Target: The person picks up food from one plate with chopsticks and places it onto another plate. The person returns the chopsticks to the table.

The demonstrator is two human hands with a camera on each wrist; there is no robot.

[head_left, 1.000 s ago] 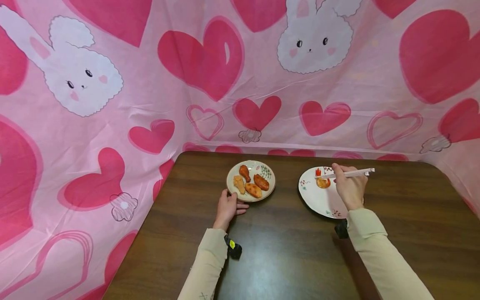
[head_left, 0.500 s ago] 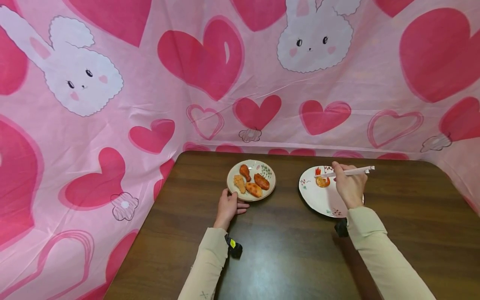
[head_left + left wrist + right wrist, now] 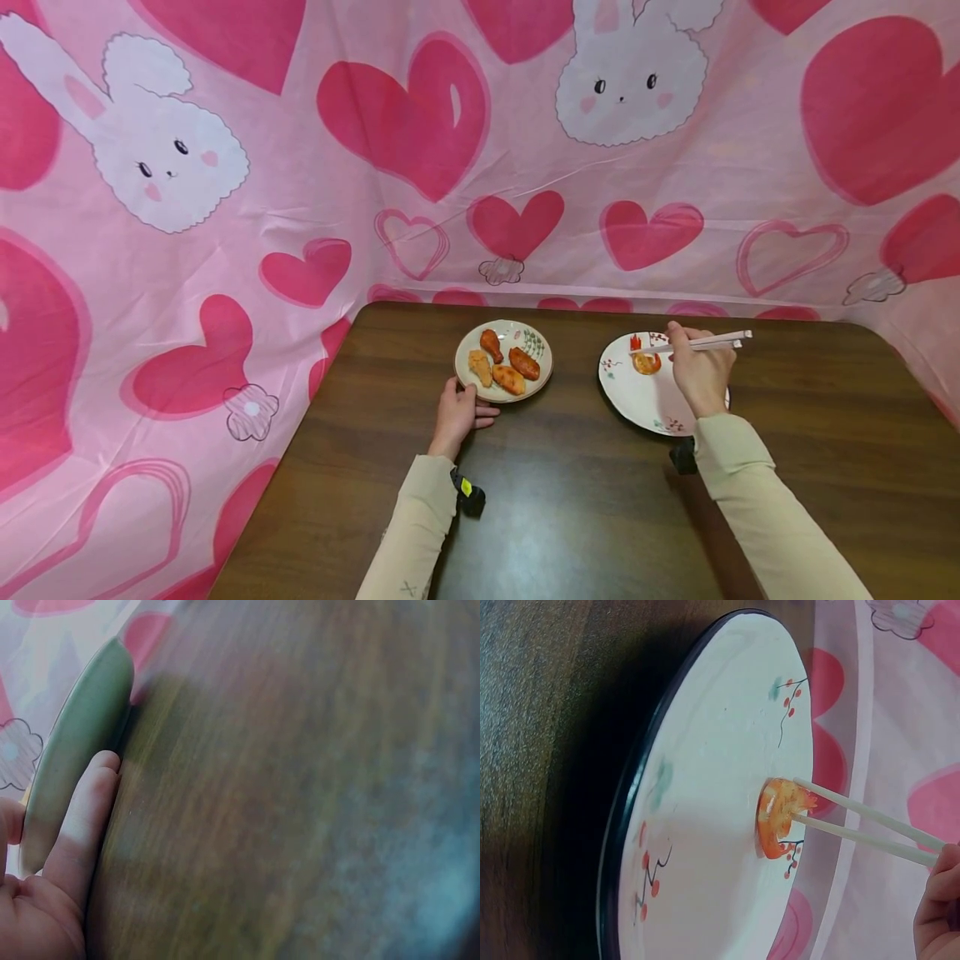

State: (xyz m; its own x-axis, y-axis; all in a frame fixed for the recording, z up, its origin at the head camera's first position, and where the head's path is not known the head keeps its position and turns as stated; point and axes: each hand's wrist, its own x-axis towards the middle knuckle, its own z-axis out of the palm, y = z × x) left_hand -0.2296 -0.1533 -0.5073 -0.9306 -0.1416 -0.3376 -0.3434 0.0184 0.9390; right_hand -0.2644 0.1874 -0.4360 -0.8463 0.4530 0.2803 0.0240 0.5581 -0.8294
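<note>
My left hand (image 3: 455,417) holds the near left rim of a small round plate (image 3: 513,332), thumb at the edge and fingers along its underside. On that plate lie several chicken pieces: a drumstick (image 3: 491,345), a pale fried piece (image 3: 480,367) and two browned wings (image 3: 509,380). My right hand (image 3: 701,371) grips a pair of pale chopsticks (image 3: 712,342) over a larger white plate (image 3: 651,402) with a dark outer edge. Their tips, slightly apart, are at an orange shrimp (image 3: 778,817) that lies on this plate; whether they pinch it I cannot tell.
Both plates are on a dark wooden table (image 3: 555,483), toward its far edge. A pink cloth (image 3: 525,167) printed with hearts and rabbits hangs behind and to the left. Printed red berry sprigs (image 3: 652,877) decorate the larger plate.
The chopsticks' rear ends have spread slightly apart. Both hands and both plates stay in nearly the same place.
</note>
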